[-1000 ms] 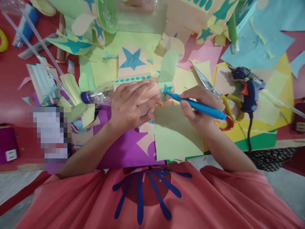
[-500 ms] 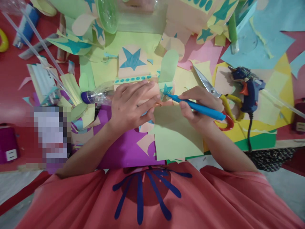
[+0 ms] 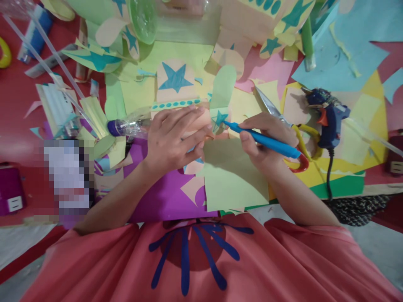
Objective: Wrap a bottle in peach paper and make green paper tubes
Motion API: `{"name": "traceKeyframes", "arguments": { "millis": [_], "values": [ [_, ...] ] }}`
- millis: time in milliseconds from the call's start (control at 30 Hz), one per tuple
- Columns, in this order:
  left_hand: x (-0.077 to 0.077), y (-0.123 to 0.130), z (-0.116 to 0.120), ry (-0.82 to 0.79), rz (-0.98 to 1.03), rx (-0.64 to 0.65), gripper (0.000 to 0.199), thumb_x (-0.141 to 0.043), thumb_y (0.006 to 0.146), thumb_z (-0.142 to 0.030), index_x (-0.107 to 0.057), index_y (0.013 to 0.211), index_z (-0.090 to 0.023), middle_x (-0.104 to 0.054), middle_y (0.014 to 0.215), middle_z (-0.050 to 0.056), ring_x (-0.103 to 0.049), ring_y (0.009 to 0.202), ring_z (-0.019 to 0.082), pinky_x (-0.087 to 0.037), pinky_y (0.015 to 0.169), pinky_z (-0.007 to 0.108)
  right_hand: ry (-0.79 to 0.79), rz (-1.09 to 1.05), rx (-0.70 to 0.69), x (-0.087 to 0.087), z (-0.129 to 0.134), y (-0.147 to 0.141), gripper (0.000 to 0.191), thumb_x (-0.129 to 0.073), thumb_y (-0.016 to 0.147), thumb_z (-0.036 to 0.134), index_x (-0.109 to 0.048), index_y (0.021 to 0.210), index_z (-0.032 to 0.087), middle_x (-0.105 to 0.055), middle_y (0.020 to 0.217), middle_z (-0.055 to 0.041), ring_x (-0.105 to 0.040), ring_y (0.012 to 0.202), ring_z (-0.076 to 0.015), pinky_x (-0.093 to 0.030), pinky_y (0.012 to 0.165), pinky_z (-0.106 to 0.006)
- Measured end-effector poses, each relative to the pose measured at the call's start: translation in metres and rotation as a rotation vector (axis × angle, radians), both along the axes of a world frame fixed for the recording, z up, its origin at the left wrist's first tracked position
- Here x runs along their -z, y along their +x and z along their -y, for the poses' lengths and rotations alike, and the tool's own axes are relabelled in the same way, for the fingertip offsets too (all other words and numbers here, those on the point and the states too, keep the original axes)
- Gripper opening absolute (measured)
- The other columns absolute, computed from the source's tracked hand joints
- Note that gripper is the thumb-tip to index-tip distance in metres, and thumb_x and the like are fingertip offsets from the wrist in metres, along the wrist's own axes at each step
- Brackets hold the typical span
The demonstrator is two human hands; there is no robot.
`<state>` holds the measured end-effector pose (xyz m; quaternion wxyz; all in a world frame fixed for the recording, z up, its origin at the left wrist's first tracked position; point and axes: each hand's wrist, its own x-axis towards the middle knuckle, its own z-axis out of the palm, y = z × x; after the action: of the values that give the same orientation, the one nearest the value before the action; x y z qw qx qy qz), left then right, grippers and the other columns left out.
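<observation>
A clear plastic bottle (image 3: 134,127) with a purple cap (image 3: 112,128) lies on its side, its body wrapped in peach paper. My left hand (image 3: 171,140) is closed over the wrapped part, fingers bent around it. In my right hand (image 3: 269,126) is a blue marker (image 3: 277,147), gripped like a pen. Its tip touches or hovers just over the right point of a small teal star (image 3: 219,118) on the paper at the bottle's right end; part of the star is uncoloured. Above the bottle, a larger teal star (image 3: 176,77) marks a peach flap.
Scissors (image 3: 272,105) with yellow and red handles lie right of my right hand, near a blue glue gun (image 3: 330,121). A pale green sheet (image 3: 236,176) lies in front. Paper scraps, clear sticks (image 3: 59,58) and a green bowl-like piece (image 3: 143,21) crowd the table.
The marker tip has moved slightly right and up across the small star, and its upper right part looks more filled with teal. My left hand stays in place.
</observation>
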<state>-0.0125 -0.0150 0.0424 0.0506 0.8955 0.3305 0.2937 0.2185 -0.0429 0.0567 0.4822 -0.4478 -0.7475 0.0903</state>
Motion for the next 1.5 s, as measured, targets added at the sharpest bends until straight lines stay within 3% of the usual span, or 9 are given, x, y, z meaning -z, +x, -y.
{"name": "traceKeyframes", "arguments": {
  "millis": [333,533,1000,1133,1300,1500],
  "values": [
    [0.0014,-0.0006,-0.0006,-0.016,-0.023,-0.012,0.034,-0.038,0.096,-0.041,-0.059,0.121,-0.032,-0.06,0.135,0.0,-0.056,0.125,0.023,-0.039,0.105,0.042,0.038,-0.007,-0.065,0.0006,0.0003,-0.0025,0.006,-0.064,0.083,0.019,-0.064,0.087,0.024,-0.07,0.073,0.001,-0.066,0.064,-0.0143,-0.057,0.055,-0.03],
    [-0.0006,-0.0025,-0.0051,0.083,-0.051,0.006,0.034,-0.042,0.094,-0.036,-0.055,0.126,-0.034,-0.058,0.138,0.0,-0.055,0.127,0.021,-0.04,0.106,0.037,0.043,-0.02,-0.053,0.0058,-0.0002,-0.001,0.011,-0.063,0.085,0.022,-0.065,0.095,0.024,-0.072,0.08,0.0007,-0.069,0.072,-0.0147,-0.06,0.063,-0.031],
    [0.0,-0.0014,-0.0061,-0.123,-0.034,-0.026,0.04,-0.035,0.094,-0.049,-0.058,0.124,-0.034,-0.06,0.135,-0.001,-0.053,0.128,0.025,-0.037,0.107,0.043,0.002,-0.021,-0.092,-0.0018,0.0001,-0.0066,0.005,-0.065,0.082,0.02,-0.066,0.086,0.023,-0.073,0.075,-0.0012,-0.069,0.067,-0.0154,-0.059,0.06,-0.031],
    [-0.001,-0.0017,-0.0061,-0.045,-0.082,-0.039,0.037,-0.038,0.093,-0.046,-0.058,0.124,-0.038,-0.059,0.136,-0.003,-0.054,0.128,0.022,-0.04,0.104,0.04,0.011,0.02,-0.039,-0.002,0.0006,-0.006,0.005,-0.063,0.084,0.021,-0.066,0.087,0.021,-0.073,0.078,-0.0022,-0.07,0.069,-0.0156,-0.059,0.061,-0.03],
    [-0.0005,-0.0012,-0.0049,0.013,-0.077,-0.04,0.035,-0.04,0.094,-0.044,-0.058,0.123,-0.033,-0.059,0.136,0.0,-0.055,0.127,0.022,-0.042,0.103,0.041,-0.002,0.001,-0.114,-0.0031,-0.0002,-0.007,0.002,-0.062,0.085,0.021,-0.064,0.085,0.022,-0.072,0.074,-0.0004,-0.068,0.065,-0.0141,-0.058,0.059,-0.03],
    [-0.0003,-0.0027,-0.0048,0.105,-0.053,-0.009,0.034,-0.043,0.095,-0.04,-0.056,0.125,-0.032,-0.059,0.137,0.001,-0.054,0.128,0.02,-0.041,0.103,0.038,0.026,0.003,-0.075,-0.0018,0.0,-0.0052,0.011,-0.065,0.082,0.016,-0.064,0.092,0.023,-0.071,0.079,-0.0009,-0.068,0.07,-0.0151,-0.058,0.061,-0.031]
  ]
}}
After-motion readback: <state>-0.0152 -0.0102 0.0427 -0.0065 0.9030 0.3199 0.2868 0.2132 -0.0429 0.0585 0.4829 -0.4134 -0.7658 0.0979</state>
